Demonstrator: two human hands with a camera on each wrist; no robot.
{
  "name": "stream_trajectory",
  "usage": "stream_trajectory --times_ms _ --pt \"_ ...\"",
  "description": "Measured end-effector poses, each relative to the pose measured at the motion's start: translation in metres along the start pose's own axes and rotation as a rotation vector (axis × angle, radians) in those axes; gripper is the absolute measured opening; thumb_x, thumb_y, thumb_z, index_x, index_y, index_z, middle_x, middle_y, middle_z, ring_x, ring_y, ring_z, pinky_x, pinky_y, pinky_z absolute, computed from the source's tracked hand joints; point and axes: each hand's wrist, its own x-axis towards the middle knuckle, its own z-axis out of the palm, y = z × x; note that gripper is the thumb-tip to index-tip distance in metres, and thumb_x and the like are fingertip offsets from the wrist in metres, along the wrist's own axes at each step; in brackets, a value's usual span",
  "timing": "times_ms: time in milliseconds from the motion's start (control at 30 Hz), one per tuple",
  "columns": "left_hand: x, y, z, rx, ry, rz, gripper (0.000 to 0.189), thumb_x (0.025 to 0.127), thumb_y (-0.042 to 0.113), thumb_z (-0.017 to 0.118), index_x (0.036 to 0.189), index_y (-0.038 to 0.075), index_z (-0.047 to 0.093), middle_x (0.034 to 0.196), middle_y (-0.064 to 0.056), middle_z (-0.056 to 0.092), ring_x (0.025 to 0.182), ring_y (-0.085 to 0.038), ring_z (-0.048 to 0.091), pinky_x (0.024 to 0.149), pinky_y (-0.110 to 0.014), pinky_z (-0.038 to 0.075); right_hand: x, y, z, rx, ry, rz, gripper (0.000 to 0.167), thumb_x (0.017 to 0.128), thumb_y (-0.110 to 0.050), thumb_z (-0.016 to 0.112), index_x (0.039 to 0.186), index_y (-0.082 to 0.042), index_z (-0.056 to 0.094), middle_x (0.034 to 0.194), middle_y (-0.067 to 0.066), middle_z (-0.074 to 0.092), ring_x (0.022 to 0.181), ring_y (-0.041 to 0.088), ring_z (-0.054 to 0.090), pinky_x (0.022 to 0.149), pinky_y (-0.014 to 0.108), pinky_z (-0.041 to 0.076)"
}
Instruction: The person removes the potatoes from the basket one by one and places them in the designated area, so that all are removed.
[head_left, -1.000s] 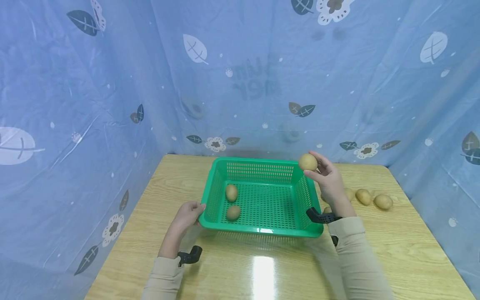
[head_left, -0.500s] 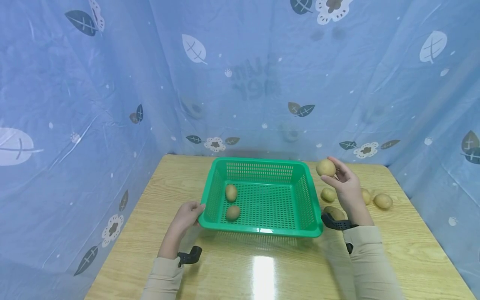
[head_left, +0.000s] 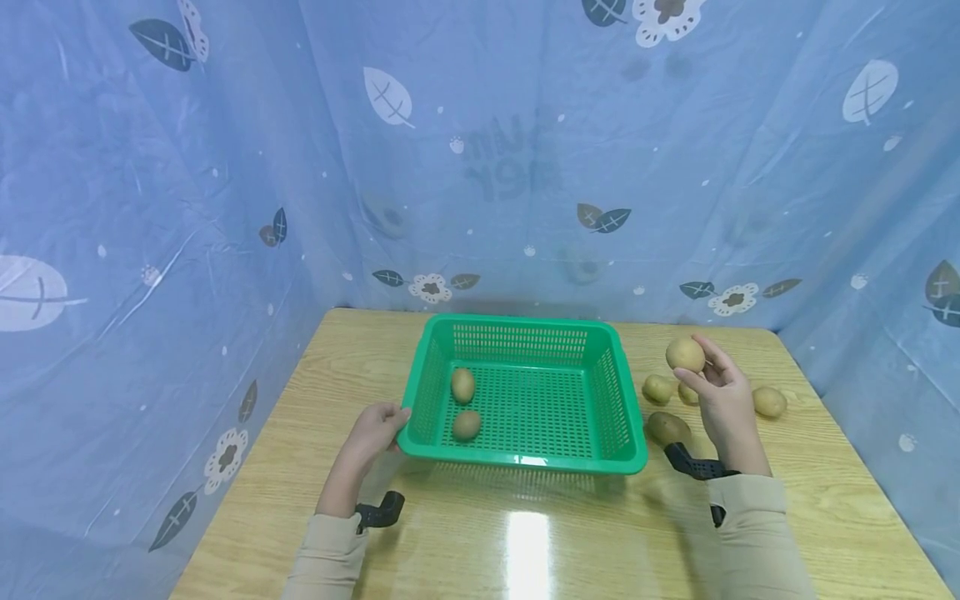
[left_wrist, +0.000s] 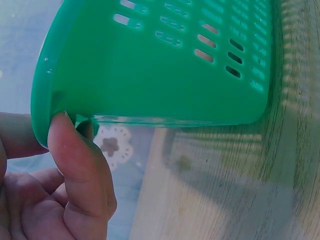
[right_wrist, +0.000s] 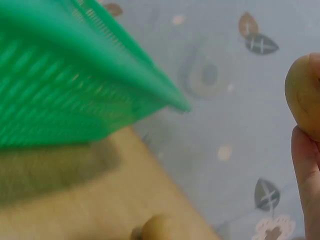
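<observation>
A green plastic basket (head_left: 525, 461) stands on the wooden table with two potatoes inside at its left, one potato (head_left: 462, 385) behind the other potato (head_left: 467, 425). My left hand (head_left: 375, 433) grips the basket's rim at the near left corner; in the left wrist view its thumb and fingers (left_wrist: 82, 170) pinch that rim. To the right of the basket, above the table, my right hand (head_left: 723, 396) holds a round potato (head_left: 685, 355) between thumb and fingers. In the right wrist view this held potato (right_wrist: 302, 97) shows at the right edge.
Several potatoes lie on the table right of the basket: a larger brownish potato (head_left: 667, 428), a small potato (head_left: 657, 388), one partly behind the right hand, and a potato (head_left: 769, 402) farther right. A blue patterned curtain (head_left: 480, 167) hangs behind and beside the table (head_left: 300, 500).
My right hand has moved right and down with the potato, from over the basket's right rim to above the loose potatoes. My left hand and the basket have stayed put.
</observation>
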Motion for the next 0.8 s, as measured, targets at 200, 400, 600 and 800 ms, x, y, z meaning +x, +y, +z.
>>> stream_trajectory --times_ms 200,400,600,800 --pt "-0.001 0.001 0.000 -0.002 -0.004 0.001 0.030 0.100 0.017 0.046 0.102 -0.007 0.062 0.079 -0.009 0.061 0.068 -0.016 0.056 0.063 -0.028 0.048 -0.011 0.013 -0.022 -0.087 0.002 0.048 0.063 0.090 0.004 0.059 0.146 -0.011 0.034 0.141 -0.004 0.035 0.111 -0.004 0.053 0.085 0.010 0.046" --pt "-0.001 0.002 -0.001 -0.005 -0.004 -0.001 0.029 0.100 0.017 0.046 0.101 -0.007 0.062 0.080 -0.009 0.060 0.069 -0.016 0.055 0.063 -0.028 0.048 -0.025 0.023 -0.049 -0.242 0.054 0.168 0.066 0.091 -0.008 0.062 0.148 -0.019 0.030 0.154 0.000 0.021 0.109 -0.013 0.046 0.084 0.003 0.041" --pt "-0.002 0.004 -0.001 -0.011 -0.011 -0.004 0.030 0.100 0.017 0.045 0.102 -0.008 0.062 0.080 -0.009 0.060 0.069 -0.016 0.055 0.064 -0.028 0.048 -0.037 0.034 -0.069 -0.350 0.126 0.252 0.070 0.090 -0.015 0.065 0.149 -0.021 0.029 0.156 -0.003 0.019 0.106 -0.013 0.042 0.080 0.001 0.040" --pt "-0.002 0.003 -0.002 -0.017 -0.020 -0.006 0.030 0.100 0.017 0.045 0.103 -0.008 0.061 0.083 -0.010 0.061 0.070 -0.016 0.056 0.065 -0.028 0.049 -0.044 0.044 -0.081 -0.337 0.116 0.285 0.075 0.090 -0.015 0.065 0.151 -0.013 0.022 0.156 0.000 0.016 0.102 -0.015 0.045 0.079 0.004 0.043"
